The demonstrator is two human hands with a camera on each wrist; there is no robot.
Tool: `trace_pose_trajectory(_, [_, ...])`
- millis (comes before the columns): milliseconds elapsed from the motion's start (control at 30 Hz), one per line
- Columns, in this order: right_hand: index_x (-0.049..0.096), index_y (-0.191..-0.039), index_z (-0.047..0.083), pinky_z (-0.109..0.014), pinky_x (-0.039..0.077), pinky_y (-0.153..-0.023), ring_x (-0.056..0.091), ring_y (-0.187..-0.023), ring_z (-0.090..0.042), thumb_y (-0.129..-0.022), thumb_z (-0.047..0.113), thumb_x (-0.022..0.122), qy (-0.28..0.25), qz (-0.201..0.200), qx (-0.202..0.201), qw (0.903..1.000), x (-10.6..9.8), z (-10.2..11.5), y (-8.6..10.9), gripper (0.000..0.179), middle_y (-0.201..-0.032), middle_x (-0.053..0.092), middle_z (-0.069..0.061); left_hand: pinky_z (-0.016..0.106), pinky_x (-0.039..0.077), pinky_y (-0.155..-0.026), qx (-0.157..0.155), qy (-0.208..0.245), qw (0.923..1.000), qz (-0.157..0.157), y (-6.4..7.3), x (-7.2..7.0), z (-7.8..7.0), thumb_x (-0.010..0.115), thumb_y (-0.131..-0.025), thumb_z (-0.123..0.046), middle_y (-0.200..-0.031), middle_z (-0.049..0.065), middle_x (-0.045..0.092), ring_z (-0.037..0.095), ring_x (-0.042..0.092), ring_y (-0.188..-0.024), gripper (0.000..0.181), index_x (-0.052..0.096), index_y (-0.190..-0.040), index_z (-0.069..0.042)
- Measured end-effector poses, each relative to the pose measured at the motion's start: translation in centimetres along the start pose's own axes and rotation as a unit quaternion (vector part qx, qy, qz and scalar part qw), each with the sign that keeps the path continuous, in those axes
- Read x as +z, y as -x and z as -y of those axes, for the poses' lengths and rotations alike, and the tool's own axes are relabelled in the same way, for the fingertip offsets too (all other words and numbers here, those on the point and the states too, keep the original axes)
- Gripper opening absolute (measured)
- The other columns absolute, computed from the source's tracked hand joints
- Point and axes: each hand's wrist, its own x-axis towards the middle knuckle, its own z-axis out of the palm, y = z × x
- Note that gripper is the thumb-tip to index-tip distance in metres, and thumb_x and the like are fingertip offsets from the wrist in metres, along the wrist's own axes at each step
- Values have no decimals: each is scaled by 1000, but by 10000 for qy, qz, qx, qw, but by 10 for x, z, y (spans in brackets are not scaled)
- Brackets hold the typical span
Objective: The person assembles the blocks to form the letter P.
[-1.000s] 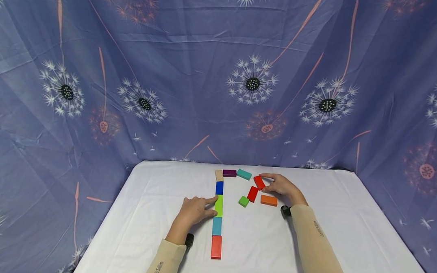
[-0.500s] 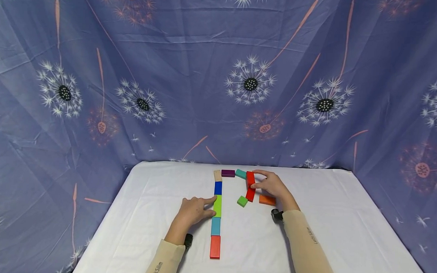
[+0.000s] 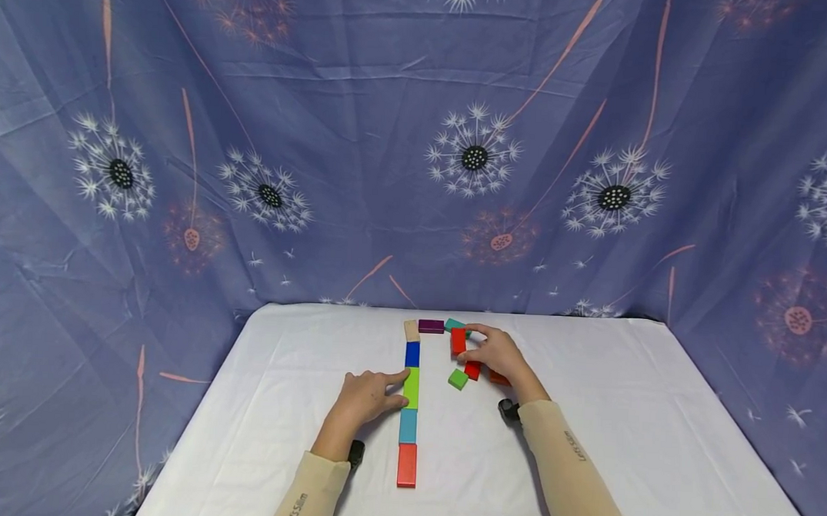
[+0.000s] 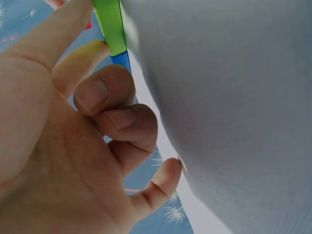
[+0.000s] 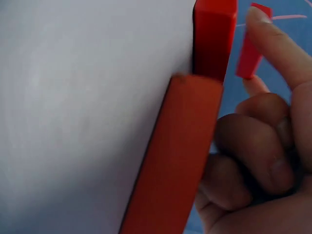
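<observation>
In the head view my left hand (image 3: 366, 398) rests beside a column of blocks, index fingertip and thumb tip on the left edge of a lime green block (image 3: 412, 389). The left wrist view shows that block's green face (image 4: 111, 27) by the fingertips, with the other fingers curled. My right hand (image 3: 499, 356) pinches a red block (image 3: 458, 341) between thumb and index finger; the right wrist view shows the pinched red block (image 5: 249, 51) off to the side. Beneath the hand, a second red block (image 3: 473, 370) and an orange block (image 3: 499, 377) are partly covered.
The column also has a beige block (image 3: 412, 331), a blue block (image 3: 412, 354), a light blue block (image 3: 408, 426) and a long red block (image 3: 407, 465). A purple block (image 3: 431, 326) and a teal block (image 3: 454, 324) run rightward. A small green block (image 3: 458, 379) lies nearby.
My right hand has carried the red block leftward, from the right of the teal block to just below it, and it has turned more upright in view. The left hand stays put.
</observation>
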Motion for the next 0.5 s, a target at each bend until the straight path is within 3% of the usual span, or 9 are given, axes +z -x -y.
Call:
trace_pose_trajectory(333, [61,-141,29,-36,43,-72,51,-80,-24,-78,51,93,266,76,89,9996,0,-2,2,74,-92,63,-8,70,44,-109,84,-41,9999,-54,0,0,2,80,-91,-49,-128,18,77,39,73,-120,59,65,-147,-33])
trace_pose_trajectory(500, [61,-140,29,-45,53,-87,58,-97,-30,-80,51,91,155,59,179,9997,-4,-8,4,71,-125,69,-18,69,45,-106,106,-90,9999,-37,1,-1,2,79,-92,-49,-127,18,77,38,73,-119,59,65,-147,-33])
